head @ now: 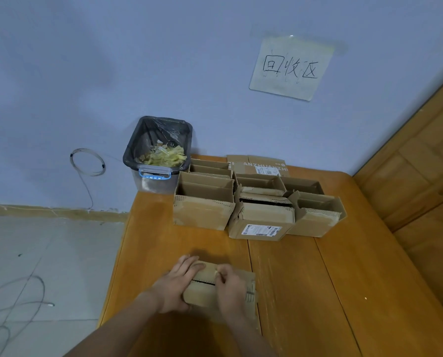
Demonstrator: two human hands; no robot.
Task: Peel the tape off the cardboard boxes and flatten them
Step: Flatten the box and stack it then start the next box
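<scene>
Corrugated brown rectangular box [205,287]

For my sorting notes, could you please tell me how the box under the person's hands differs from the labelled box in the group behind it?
The box under the hands sits alone at the table's near edge, gripped by the left hand while the right hand pinches at its top seam; the labelled box sits untouched among other boxes. The labelled box shows a white shipping label; the held box shows none. Both are brown cardboard.
</scene>
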